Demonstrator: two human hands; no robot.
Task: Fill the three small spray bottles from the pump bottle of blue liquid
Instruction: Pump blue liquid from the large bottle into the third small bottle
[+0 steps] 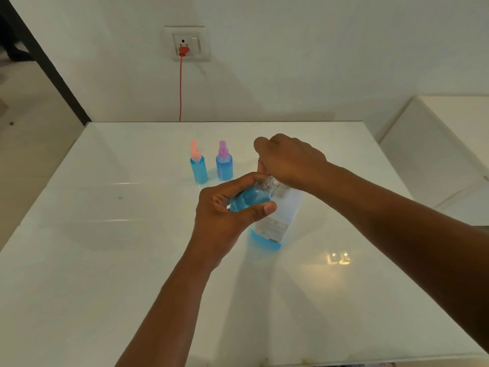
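A white glossy table (105,260) stands against a white wall. Toward the back, left of centre, two small capped bottles stand upright and near each other, both holding blue liquid: a pink-capped bottle (198,165) on the left and a purple-capped bottle (224,164) on the right. Right of them, at the table's centre, the left hand (225,215) grasps an open bottle (251,198) with no cap, fingers and thumb curled round its body, its bare neck tilted up and to the right. This bottle is mostly full of blue liquid. Directly behind it stands the pump bottle (280,221), with blue liquid low in its base. The right hand (288,160) covers the pump top, fingers bent down over it; whether it grips or only presses is unclear.
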